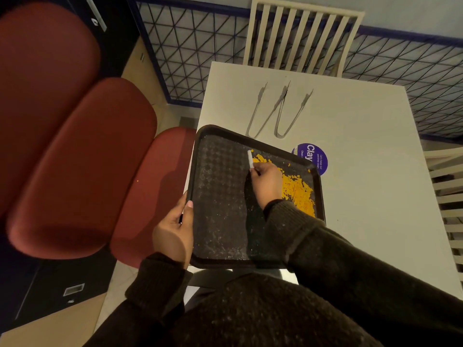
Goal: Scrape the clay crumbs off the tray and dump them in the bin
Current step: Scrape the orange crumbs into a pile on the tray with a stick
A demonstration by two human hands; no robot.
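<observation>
Our dark knitted sleeves reached out to the black tray, which overhung the near left corner of the white table. Our left hand gripped the tray's left rim, thumb on top. Our right hand pinched a small white scraper against the tray floor, just beside the yellow clay crumbs heaped toward its right edge. Two metal tongs lay farther back.
</observation>
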